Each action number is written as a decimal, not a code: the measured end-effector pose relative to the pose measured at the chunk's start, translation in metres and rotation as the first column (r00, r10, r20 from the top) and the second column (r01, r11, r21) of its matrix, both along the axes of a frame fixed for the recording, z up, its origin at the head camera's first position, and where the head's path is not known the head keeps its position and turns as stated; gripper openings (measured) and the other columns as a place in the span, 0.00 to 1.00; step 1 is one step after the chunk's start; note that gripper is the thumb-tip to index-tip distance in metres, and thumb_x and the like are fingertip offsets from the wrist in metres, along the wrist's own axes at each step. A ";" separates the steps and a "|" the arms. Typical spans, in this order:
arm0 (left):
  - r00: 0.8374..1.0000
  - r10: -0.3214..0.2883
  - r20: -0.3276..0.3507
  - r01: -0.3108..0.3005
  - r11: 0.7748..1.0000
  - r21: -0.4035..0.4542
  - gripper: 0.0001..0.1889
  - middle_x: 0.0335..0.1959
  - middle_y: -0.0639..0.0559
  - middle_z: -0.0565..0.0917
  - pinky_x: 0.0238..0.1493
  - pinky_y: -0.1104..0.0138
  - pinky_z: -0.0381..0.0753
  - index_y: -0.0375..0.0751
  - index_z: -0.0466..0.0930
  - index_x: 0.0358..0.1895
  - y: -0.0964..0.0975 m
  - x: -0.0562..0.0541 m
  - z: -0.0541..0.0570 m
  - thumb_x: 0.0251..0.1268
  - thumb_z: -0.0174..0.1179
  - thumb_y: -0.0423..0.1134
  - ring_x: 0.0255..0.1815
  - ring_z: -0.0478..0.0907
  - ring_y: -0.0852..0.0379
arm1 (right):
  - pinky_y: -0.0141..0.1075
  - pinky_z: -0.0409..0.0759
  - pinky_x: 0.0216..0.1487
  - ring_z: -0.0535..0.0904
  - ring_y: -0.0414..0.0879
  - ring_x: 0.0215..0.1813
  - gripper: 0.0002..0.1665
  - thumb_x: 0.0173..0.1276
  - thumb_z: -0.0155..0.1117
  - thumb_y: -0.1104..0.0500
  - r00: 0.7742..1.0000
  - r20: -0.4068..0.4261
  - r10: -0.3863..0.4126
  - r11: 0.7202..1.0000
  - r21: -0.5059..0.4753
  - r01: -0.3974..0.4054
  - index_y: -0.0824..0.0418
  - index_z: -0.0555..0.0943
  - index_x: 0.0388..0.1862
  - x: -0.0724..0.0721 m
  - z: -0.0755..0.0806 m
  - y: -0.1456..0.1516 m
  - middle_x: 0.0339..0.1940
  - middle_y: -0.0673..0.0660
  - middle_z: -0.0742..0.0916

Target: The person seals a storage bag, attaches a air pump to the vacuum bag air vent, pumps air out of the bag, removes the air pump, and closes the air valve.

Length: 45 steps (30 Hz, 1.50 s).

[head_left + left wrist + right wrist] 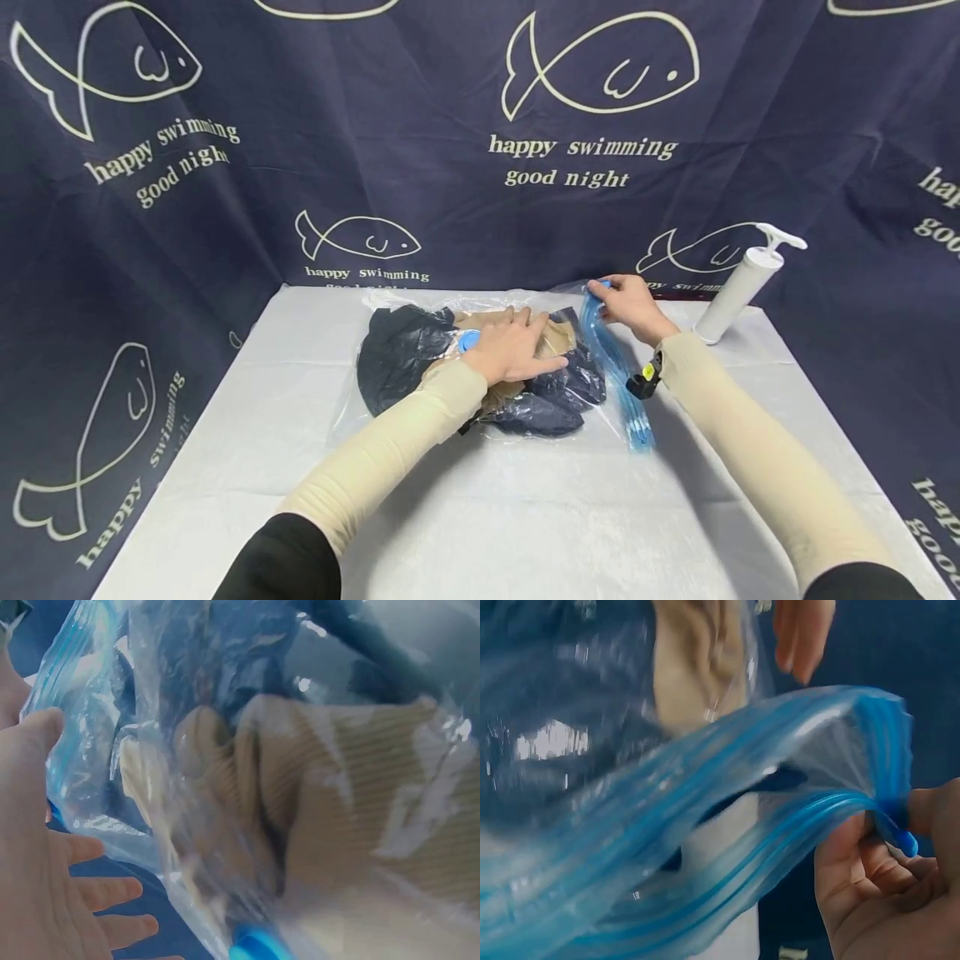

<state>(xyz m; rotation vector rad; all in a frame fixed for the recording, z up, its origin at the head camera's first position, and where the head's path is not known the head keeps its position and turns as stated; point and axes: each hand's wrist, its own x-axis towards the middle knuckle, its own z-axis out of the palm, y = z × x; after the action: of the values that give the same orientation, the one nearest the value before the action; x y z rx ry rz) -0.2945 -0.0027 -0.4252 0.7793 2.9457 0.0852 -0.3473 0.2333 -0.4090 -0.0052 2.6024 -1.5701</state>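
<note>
A clear vacuum storage bag lies on the table with folded dark clothing and ribbed beige clothing inside. My left hand rests on top of it, fingers spread, beside the round blue valve. At the bag's far right corner, my right hand pinches the end of the blue zip strip. A small blue slider shows at those fingers in the right wrist view. There the strip's two sides stand apart, leaving the mouth gaping.
A white hand pump with a T-shaped handle stands upright at the back right, just beyond my right wrist. The white-covered table ends at a dark blue curtain printed with fish, which surrounds the back and sides.
</note>
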 end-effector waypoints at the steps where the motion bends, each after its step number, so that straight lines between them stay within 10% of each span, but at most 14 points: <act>1: 1.000 0.001 -0.002 -0.001 1.000 0.018 0.51 0.82 0.42 0.60 0.73 0.40 0.70 0.54 0.51 0.83 0.000 -0.002 0.000 0.65 0.39 0.82 0.81 0.58 0.35 | 0.34 0.88 0.35 0.80 0.38 0.26 0.27 0.82 0.55 0.50 1.000 0.004 0.005 1.000 -0.012 -0.005 0.74 0.75 0.61 0.002 0.002 -0.003 0.25 0.46 0.81; 6: 0.999 0.014 -0.030 -0.011 0.996 0.085 0.43 0.82 0.46 0.62 0.75 0.38 0.65 0.56 0.50 0.84 0.000 -0.008 0.008 0.73 0.37 0.75 0.82 0.58 0.38 | 0.33 0.88 0.34 0.81 0.38 0.26 0.22 0.81 0.56 0.51 0.999 0.004 0.047 0.998 -0.032 -0.047 0.72 0.77 0.51 0.015 0.014 -0.016 0.25 0.48 0.82; 15: 0.990 0.003 -0.138 0.015 0.992 0.128 0.42 0.80 0.47 0.64 0.72 0.45 0.74 0.45 0.51 0.82 0.002 -0.012 0.031 0.69 0.63 0.38 0.80 0.62 0.39 | 0.32 0.88 0.39 0.83 0.37 0.29 0.16 0.81 0.57 0.55 0.985 0.045 0.166 0.964 -0.218 -0.153 0.69 0.78 0.47 0.040 0.031 -0.043 0.27 0.47 0.83; 22: 0.977 -0.041 -0.210 0.115 0.929 0.353 0.20 0.66 0.49 0.80 0.58 0.59 0.83 0.44 0.71 0.70 0.005 -0.016 0.042 0.79 0.51 0.34 0.64 0.80 0.51 | 0.31 0.87 0.39 0.84 0.37 0.32 0.12 0.78 0.61 0.56 0.979 0.051 0.196 0.916 -0.365 -0.165 0.66 0.82 0.45 0.063 0.041 -0.049 0.30 0.46 0.87; 34: 0.985 -0.131 -0.116 0.169 0.880 0.444 0.17 0.54 0.52 0.81 0.52 0.64 0.80 0.47 0.78 0.62 0.014 -0.015 0.033 0.83 0.44 0.45 0.48 0.80 0.57 | 0.34 0.89 0.37 0.86 0.37 0.29 0.16 0.73 0.68 0.54 0.991 -0.100 0.084 0.976 -0.194 -0.102 0.69 0.81 0.38 0.077 0.025 -0.030 0.26 0.44 0.87; 40: 0.971 -0.137 -0.195 0.212 0.874 0.438 0.13 0.50 0.51 0.82 0.47 0.63 0.81 0.46 0.80 0.57 0.020 -0.017 0.026 0.82 0.50 0.45 0.43 0.80 0.55 | 0.34 0.89 0.36 0.85 0.34 0.29 0.19 0.71 0.72 0.52 0.989 -0.148 0.002 0.994 -0.104 -0.017 0.70 0.83 0.36 0.077 0.021 -0.026 0.26 0.43 0.88; 45: 0.967 -0.137 -0.214 0.233 0.816 0.530 0.10 0.49 0.52 0.87 0.51 0.64 0.82 0.45 0.82 0.52 0.031 -0.017 0.024 0.80 0.54 0.43 0.48 0.84 0.56 | 0.29 0.87 0.37 0.84 0.30 0.30 0.16 0.75 0.66 0.57 0.981 -0.193 -0.034 0.999 -0.009 0.033 0.73 0.85 0.45 0.079 0.019 -0.022 0.32 0.52 0.90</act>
<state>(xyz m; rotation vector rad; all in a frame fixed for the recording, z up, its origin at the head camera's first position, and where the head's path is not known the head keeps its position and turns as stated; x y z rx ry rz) -0.3120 0.0280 -0.4013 1.1881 2.9942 0.9390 -0.2678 0.2112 -0.3905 -0.1209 2.7568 -1.6656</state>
